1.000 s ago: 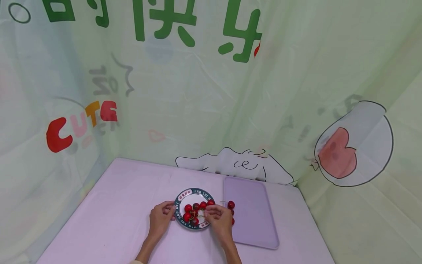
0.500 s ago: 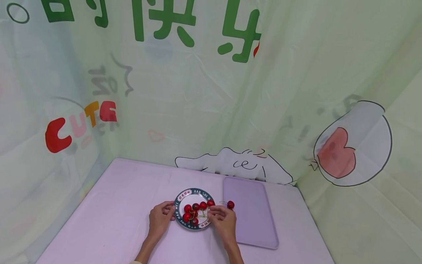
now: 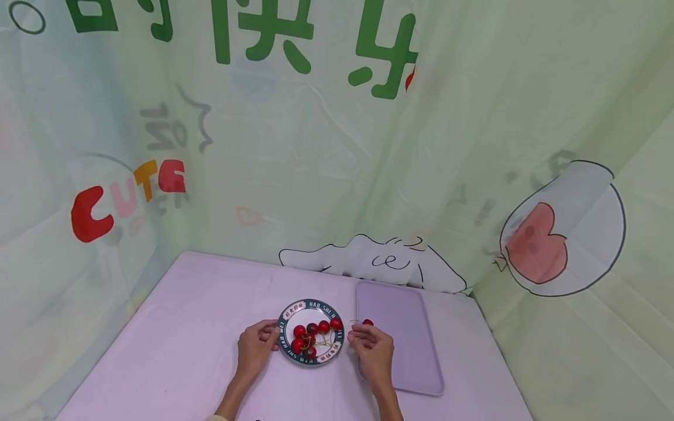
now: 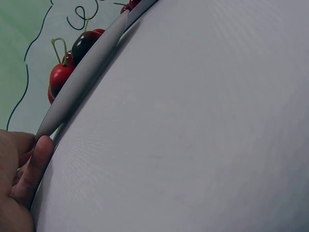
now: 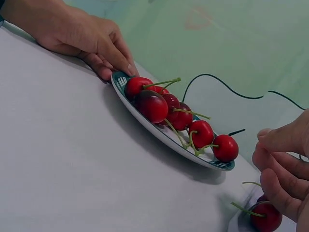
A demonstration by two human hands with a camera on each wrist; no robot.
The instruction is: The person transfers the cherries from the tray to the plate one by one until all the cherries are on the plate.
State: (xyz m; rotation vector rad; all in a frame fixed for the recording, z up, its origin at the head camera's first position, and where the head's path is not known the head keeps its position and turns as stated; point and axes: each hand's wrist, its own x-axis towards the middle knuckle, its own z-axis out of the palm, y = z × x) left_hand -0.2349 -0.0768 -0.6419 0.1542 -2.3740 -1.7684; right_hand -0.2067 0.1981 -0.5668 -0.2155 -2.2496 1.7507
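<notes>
A small plate (image 3: pixel 315 305) with a dark green lettered rim holds several red cherries (image 3: pixel 309 337) with stems. My left hand (image 3: pixel 256 348) pinches the plate's left rim (image 5: pixel 159 133); in the left wrist view a finger (image 4: pixel 35 164) sits under the rim (image 4: pixel 87 72). My right hand (image 3: pixel 363 338) hovers with curled fingers (image 5: pixel 280 164) over the left edge of a lilac tray (image 3: pixel 405 339). A cherry (image 5: pixel 267 218) lies right under those fingers, partly hidden. Whether they hold it I cannot tell. Another cherry (image 3: pixel 368 322) shows just beyond the hand.
The plate and tray stand on a table with a lilac cloth (image 3: pixel 184 327). A pale green printed curtain (image 3: pixel 337 175) closes the back and both sides. The tray's far and right parts are bare.
My right hand has moved from the plate's right side rightwards onto the tray's left edge. The left hand and the plate have stayed put.
</notes>
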